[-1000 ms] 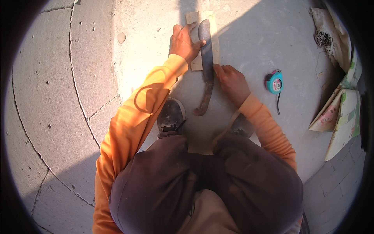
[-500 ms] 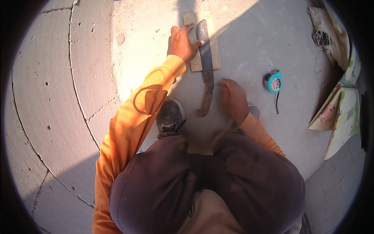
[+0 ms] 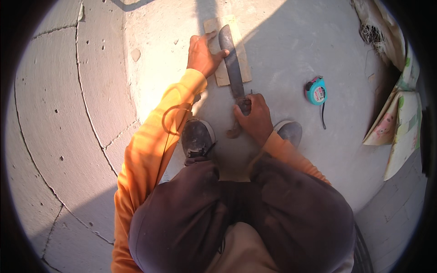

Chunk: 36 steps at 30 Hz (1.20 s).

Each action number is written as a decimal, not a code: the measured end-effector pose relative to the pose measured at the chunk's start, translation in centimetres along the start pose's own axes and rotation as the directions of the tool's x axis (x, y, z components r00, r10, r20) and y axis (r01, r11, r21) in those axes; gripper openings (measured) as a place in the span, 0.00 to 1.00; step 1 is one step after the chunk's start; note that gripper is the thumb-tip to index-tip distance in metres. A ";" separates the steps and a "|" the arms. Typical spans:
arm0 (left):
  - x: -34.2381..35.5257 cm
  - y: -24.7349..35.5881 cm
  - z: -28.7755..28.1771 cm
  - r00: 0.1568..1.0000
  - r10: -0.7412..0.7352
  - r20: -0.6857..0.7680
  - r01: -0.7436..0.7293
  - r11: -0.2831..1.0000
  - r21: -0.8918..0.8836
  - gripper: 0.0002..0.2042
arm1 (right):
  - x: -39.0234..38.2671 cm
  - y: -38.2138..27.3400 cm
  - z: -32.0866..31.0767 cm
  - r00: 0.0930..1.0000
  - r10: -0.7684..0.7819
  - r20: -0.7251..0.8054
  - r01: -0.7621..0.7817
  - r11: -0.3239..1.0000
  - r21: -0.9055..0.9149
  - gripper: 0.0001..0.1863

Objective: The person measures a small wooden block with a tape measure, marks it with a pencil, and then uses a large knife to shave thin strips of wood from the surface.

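A machete [image 3: 234, 73] with a dark, worn blade and a brown hooked handle lies lengthwise in front of me, its blade across a thin, pale wooden board [image 3: 245, 68]. My left hand [image 3: 202, 54] is at the board's left side, fingers apart. Its thumb touches the blade's left edge and its index finger reaches onto the board. Closer to me, my right hand [image 3: 256, 116] closes thumb and fingers around the upper part of the handle. A tiny dark tip shows above those fingers, too small to identify.
A turquoise tape measure [image 3: 316, 91] with a black strap lies on the concrete floor to the right. Beyond it, a folded printed sheet [image 3: 400, 123] and frayed sacking [image 3: 380, 27] line the right edge. My shoes [image 3: 196, 136] flank the handle. Cracked slabs [image 3: 50, 123] run along the left.
My right hand has moved left and taken hold of the machete's handle. My left hand stays at the board and blade. The whole view has shifted slightly.
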<state>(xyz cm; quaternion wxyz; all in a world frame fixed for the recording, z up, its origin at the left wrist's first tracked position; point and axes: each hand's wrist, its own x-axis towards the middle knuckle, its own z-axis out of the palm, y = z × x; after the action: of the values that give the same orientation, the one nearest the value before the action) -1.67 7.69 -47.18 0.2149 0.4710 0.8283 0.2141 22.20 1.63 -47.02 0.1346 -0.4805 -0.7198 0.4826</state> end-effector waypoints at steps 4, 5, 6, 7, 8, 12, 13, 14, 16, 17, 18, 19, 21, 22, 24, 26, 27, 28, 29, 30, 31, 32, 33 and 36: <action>0.1 0.0 -0.1 1.000 -0.007 0.021 0.006 1.000 0.008 0.37 | -0.1 0.0 0.0 1.000 0.021 -0.010 -0.021 1.000 0.015 0.24; 0.1 -0.1 -0.2 1.000 0.001 0.017 -0.002 1.000 0.018 0.37 | 0.0 0.0 0.0 1.000 0.026 -0.009 -0.026 1.000 0.016 0.24; 0.1 -0.1 -0.2 1.000 0.009 0.014 -0.009 1.000 0.027 0.37 | 0.0 0.1 0.0 1.000 0.023 -0.013 -0.022 1.000 0.008 0.24; 0.2 -0.1 -0.2 1.000 0.021 0.009 -0.021 0.999 0.035 0.37 | -0.1 0.2 0.1 1.000 0.019 -0.016 -0.019 1.000 -0.001 0.24; 0.1 -0.1 -0.2 0.999 0.032 0.004 -0.032 0.999 0.042 0.37 | 0.0 0.3 0.1 1.000 0.014 -0.019 -0.015 1.000 -0.010 0.24; 0.1 -0.1 -0.2 1.000 0.012 0.013 -0.012 0.999 0.033 0.37 | -0.2 0.0 -0.1 0.999 0.018 -0.040 -0.016 0.999 0.036 0.23; 0.1 -0.1 -0.2 1.000 0.018 0.010 -0.018 0.999 0.032 0.37 | -0.2 0.1 0.0 0.999 0.016 -0.048 -0.014 0.999 0.044 0.23; 0.1 -0.1 -0.2 1.000 0.023 0.007 -0.023 0.999 0.032 0.37 | -0.2 0.1 0.1 0.998 0.013 -0.055 -0.010 0.999 0.052 0.23; 0.1 -0.2 -0.1 1.000 0.025 0.005 -0.025 0.999 0.029 0.37 | -0.2 0.3 0.1 0.999 0.007 -0.032 -0.006 0.999 0.034 0.24; 0.2 -0.1 0.0 1.000 0.023 0.006 -0.023 0.999 0.025 0.37 | -0.1 0.3 0.0 1.000 0.004 -0.021 -0.003 1.000 0.024 0.24; 0.2 -0.1 0.1 1.000 0.020 0.008 -0.020 1.000 0.021 0.37 | -0.2 0.2 -0.1 1.000 0.018 -0.012 -0.018 1.000 0.023 0.24; 0.2 0.0 0.1 1.000 0.021 0.007 -0.022 1.000 0.017 0.37 | -0.3 0.0 -0.3 0.999 0.033 -0.003 -0.033 0.999 0.021 0.23; 0.1 0.0 0.0 1.000 0.022 0.002 -0.022 1.000 0.015 0.37 | -0.1 -0.4 -0.6 0.999 0.026 -0.035 -0.025 0.999 0.028 0.21; 0.0 0.0 0.0 1.000 0.008 0.004 -0.008 1.000 0.014 0.37 | 0.1 -0.4 -1.0 0.997 0.008 -0.077 -0.005 0.999 0.033 0.19; -0.1 0.4 -0.2 1.000 -0.017 0.008 0.017 1.000 0.006 0.37 | 1.2 -0.1 -2.7 0.971 -0.118 -0.208 0.111 0.993 -0.042 0.14; -0.3 0.9 -0.3 1.000 -0.019 0.003 0.019 1.000 0.002 0.39 | 3.8 0.5 -5.6 0.903 -0.262 -0.341 0.189 0.954 -0.232 0.11; -0.4 0.9 -0.5 1.000 -0.021 -0.002 0.022 1.000 0.008 0.40 | 5.1 1.1 -6.9 0.871 -0.301 -0.389 0.175 0.929 -0.327 0.11; -0.5 1.0 -0.3 0.999 -0.033 -0.007 0.033 0.999 0.000 0.41 | 6.1 2.3 -8.4 0.881 -0.308 -0.358 0.135 0.891 -0.435 0.11; -0.6 0.9 -0.1 0.999 -0.044 -0.014 0.043 0.999 -0.005 0.42 | 7.1 3.5 -10.0 0.892 -0.312 -0.327 0.098 0.840 -0.534 0.11; -0.7 0.7 0.1 0.998 -0.056 -0.022 0.056 0.998 -0.010 0.42 | 7.7 3.5 -10.7 0.903 -0.312 -0.296 0.063 0.777 -0.626 0.11; -0.9 0.5 0.3 0.996 -0.091 -0.025 0.090 0.995 -0.034 0.42 | 7.9 3.2 -11.0 0.872 -0.378 -0.312 0.040 0.689 -0.723 0.10; -1.2 0.4 0.3 0.992 -0.126 -0.028 0.125 0.991 -0.057 0.41 | 7.8 1.9 -11.5 0.838 -0.443 -0.319 0.008 0.593 -0.805 0.10; -1.4 0.4 0.3 0.987 -0.161 -0.028 0.158 0.984 -0.079 0.41 | 7.3 1.4 -11.2 0.851 -0.429 -0.304 0.014 0.597 -0.802 0.10; -1.9 0.4 0.3 0.960 -0.274 0.049 0.278 0.947 -0.162 0.36 | 4.5 1.3 -9.1 0.954 -0.237 -0.184 0.081 0.794 -0.603 0.12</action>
<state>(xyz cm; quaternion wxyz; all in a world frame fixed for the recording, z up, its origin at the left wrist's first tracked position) -0.31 6.27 -46.94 0.2923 0.3334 0.8624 0.2445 26.68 10.60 -44.77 0.1088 -0.4927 -0.8488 0.1581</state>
